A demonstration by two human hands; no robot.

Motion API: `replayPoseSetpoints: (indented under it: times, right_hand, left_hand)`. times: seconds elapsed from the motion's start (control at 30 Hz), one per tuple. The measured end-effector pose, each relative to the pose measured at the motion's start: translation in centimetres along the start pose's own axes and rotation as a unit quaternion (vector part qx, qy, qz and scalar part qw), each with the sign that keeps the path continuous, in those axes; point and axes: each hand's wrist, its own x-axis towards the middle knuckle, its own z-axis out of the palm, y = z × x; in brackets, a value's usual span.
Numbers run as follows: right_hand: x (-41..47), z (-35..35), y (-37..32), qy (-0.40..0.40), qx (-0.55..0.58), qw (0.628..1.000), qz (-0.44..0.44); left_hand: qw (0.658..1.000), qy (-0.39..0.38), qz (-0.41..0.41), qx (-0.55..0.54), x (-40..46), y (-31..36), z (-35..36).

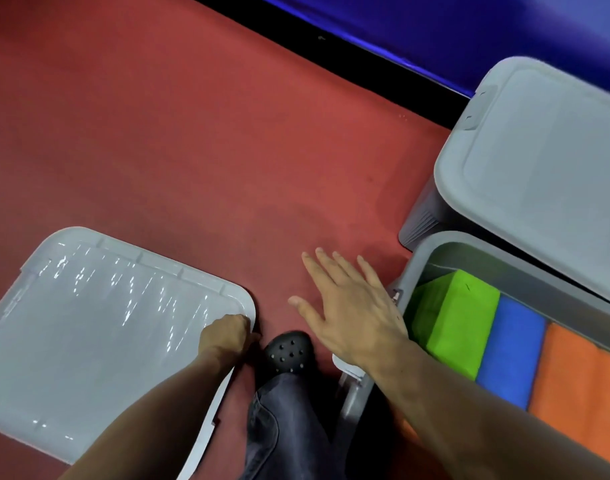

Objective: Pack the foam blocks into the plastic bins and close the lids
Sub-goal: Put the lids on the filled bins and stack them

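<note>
The head view is looking down at a red floor (192,133). At the left, a grey lid (88,341) is lying flat on the floor, and the left hand (227,336) is closing its fingers on the lid's near right corner, so it is gripping the lid. Just right of this corner, a black perforated shoe (289,351) and a dark trouser leg are showing. Further right, the right hand (348,306) is hovering open with the fingers spread, holding nothing, between the lid and the open bin (405,282).

Inside this bin, the foam blocks are lying tightly side by side: a green block (452,317), then a blue block (511,351), then an orange block (580,393). Behind it, a second bin (546,161) is already wearing its lid.

The step in hand is probably lifting the loose lid and bringing it over the open bin. To do this well, the person should take the lid with both hands at opposite edges, keep it level, line up its corners with the bin's rim, and then press down around the edge. The blocks are seeming to sit below the rim, but the far side of the bin is out of the frame, so this cannot be told for sure.
</note>
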Motion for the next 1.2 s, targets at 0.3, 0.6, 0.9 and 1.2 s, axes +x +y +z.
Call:
replayPoseSetpoints:
  times: [0.3, 0.6, 0.9, 1.2]
  right_hand:
    - [-3.1, -3.8, -1.2, 0.06, 0.024, 0.998, 0.013]
    - [-8.1, -14.5, -4.8, 0.175, 0.032, 0.984, 0.028]
    - [-16.8, -22.9, -4.1, 0.257, 0.015, 0.964, 0.064]
    - [-27.6, -29.6, -0.7, 0.335, 0.05, 0.931, 0.136]
  left_hand:
    - [0.989, 0.085, 0.097, -0.075, -5.4, -2.5, -12.0]
    - [0.959, 0.241, 0.111, -0.097, -15.7, -3.5, -30.1]
    - [0.888, 0.39, 0.211, -0.119, -26.1, 2.8, -38.9]
    - [0.802, 0.439, 0.385, -0.129, -39.0, 16.3, -44.8]
